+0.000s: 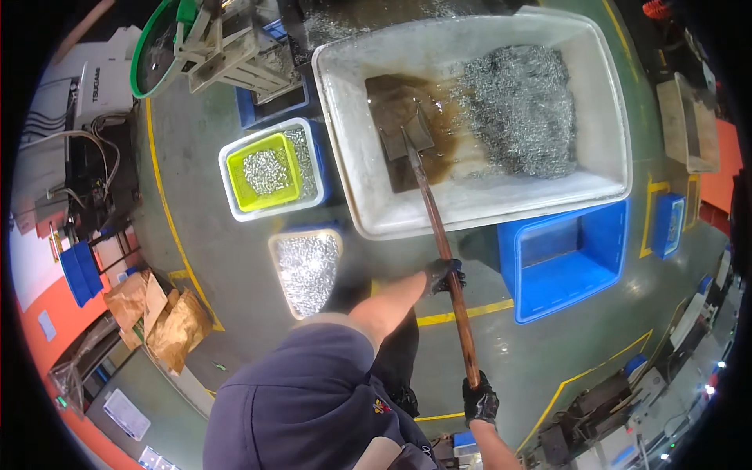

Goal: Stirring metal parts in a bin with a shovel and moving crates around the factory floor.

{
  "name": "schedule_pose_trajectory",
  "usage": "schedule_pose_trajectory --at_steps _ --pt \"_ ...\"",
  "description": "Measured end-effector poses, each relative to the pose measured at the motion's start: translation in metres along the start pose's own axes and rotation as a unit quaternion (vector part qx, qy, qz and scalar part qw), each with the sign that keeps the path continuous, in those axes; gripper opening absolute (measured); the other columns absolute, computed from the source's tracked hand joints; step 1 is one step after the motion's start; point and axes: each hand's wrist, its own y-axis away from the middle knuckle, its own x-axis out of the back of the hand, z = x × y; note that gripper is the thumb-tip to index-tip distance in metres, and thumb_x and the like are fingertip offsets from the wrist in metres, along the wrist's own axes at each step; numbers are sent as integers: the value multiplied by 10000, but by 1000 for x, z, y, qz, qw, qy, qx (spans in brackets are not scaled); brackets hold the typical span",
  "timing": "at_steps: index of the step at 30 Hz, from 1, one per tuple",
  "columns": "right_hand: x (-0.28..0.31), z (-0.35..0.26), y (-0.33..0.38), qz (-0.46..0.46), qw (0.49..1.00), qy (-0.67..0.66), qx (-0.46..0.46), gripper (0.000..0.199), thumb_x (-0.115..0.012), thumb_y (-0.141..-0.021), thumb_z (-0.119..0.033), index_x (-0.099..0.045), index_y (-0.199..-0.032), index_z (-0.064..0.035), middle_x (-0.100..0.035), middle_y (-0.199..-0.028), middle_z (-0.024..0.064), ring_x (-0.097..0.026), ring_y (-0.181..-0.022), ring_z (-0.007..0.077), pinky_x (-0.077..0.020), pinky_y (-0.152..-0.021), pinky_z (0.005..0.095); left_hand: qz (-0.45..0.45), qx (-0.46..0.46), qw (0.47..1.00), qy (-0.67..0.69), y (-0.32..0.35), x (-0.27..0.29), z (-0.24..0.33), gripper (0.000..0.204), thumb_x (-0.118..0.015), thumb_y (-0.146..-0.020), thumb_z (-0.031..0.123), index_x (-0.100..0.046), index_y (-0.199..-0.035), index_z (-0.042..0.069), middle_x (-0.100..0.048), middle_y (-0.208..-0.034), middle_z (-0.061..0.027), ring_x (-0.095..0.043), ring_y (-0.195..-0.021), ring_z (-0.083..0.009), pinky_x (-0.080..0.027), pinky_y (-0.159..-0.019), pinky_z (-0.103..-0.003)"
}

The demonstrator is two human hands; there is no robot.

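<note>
A long wooden-handled shovel reaches from my hands into a large white tub. Its rusty blade lies flat on the tub's brown-stained floor, left of a heap of small shiny metal parts. My left hand, in a black glove, grips the handle midway. My right hand, also gloved, is closed on the handle's near end.
A yellow bin of metal parts sits inside a white crate left of the tub. Below it stands another bin full of parts. An empty blue crate is on the green floor at right. Machinery stands at the upper left.
</note>
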Motion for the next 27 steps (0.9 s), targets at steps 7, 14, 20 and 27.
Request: schedule_pose_trajectory --at_steps 7,14,20,27 --pt "-60 -6 -39 7 997 -70 -23 448 -587 -847 -415 -597 -1228 -179 -672 -901 183 -649 -810 376 -508 -709 463 4 -83 985 153 -24 0 -5 160 -653 -808 143 -555 -921 87 -591 -743 -80 -593 -599 -211 -503 -505 -340" --pt "-139 -24 -83 63 975 -205 62 464 -629 -842 -412 -617 -1194 -110 -668 -972 188 -652 -904 354 -513 -775 408 75 -86 987 -116 -72 71 49 174 -617 -871 264 -570 -911 102 -641 -802 -112 -654 -707 -270 -563 -667 -421" --pt "-151 -13 -82 5 957 -289 37 467 -659 -821 -401 -621 -1175 -98 -669 -957 192 -659 -888 349 -508 -736 391 95 -119 982 -112 -75 80 41 225 -615 -888 301 -554 -897 85 -639 -796 -117 -657 -706 -268 -567 -643 -413" --pt "-128 41 -42 35 977 -198 68 458 -610 -839 -422 -600 -1211 -155 -658 -1036 168 -627 -942 365 -506 -783 437 111 -121 983 -84 -27 18 -24 165 -451 -960 267 -524 -945 120 -549 -754 -74 -583 -641 -234 -515 -601 -416"
